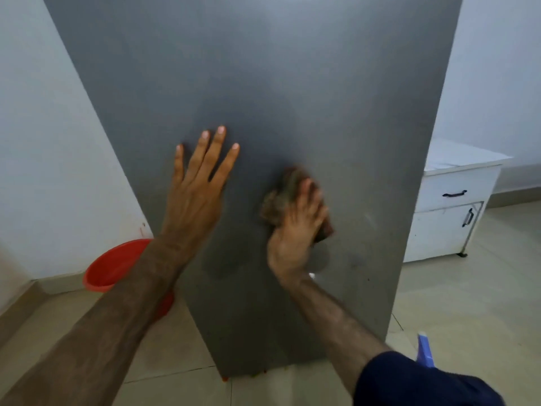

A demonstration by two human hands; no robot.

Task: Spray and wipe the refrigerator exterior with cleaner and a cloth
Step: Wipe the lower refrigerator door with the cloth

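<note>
Refrigerator (263, 83) panel fills the middle of our view, a flat grey side standing on the tiled floor (453, 303), its lower edge meeting the tiles near the bottom of the picture. We lay our left hand (194, 194) flat against the grey surface, left of the panel's middle, fingers (213, 148) straight and spread, holding nothing. Our right hand (295, 230) presses a brownish cloth (281, 194) against the panel just right of the left hand; the cloth bunches out above and to the left of the fingers, which lie over it. This hand and the cloth are blurred, so we cannot tell whether the fingers curl round the cloth or only press on it. A dark sleeve (415, 382) covers the right arm at the bottom right corner of the view. Beside it a blue spray bottle (424, 350) shows its top, near the refrigerator's lower right corner. A red basin (117, 265) sits on the floor at the refrigerator's left edge, partly behind our left forearm. A white cabinet (448, 206) with dark handles stands past the right edge.
</note>
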